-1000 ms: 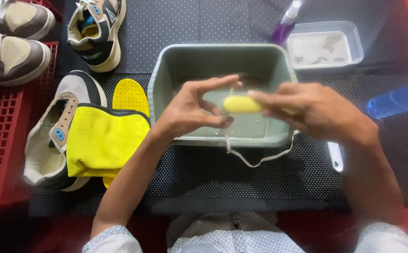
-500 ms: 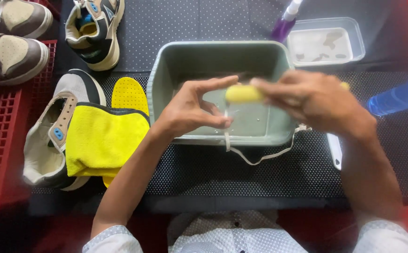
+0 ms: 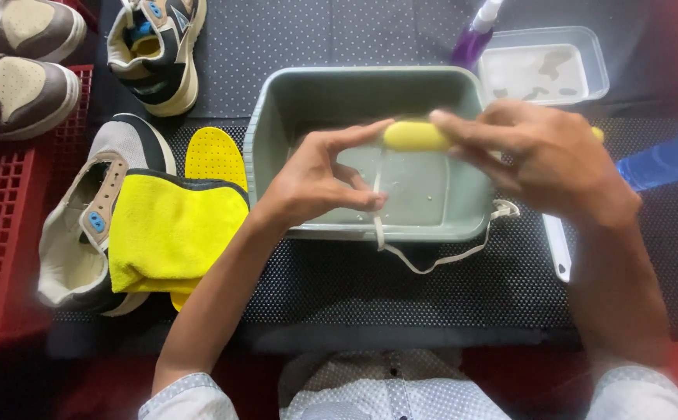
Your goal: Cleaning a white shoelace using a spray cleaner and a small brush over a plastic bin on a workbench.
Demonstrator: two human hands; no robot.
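Left hand (image 3: 315,183) pinched a white shoelace (image 3: 377,204) between thumb and fingers. Right hand (image 3: 545,159) gripped a yellow brush handle (image 3: 416,136). Grey wash basin (image 3: 276,117) sat directly beneath both hands.

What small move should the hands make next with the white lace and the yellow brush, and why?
Probably draw the yellow plastic brush in the right hand down the white shoelace, which the left hand pinches taut over the grey plastic tub.
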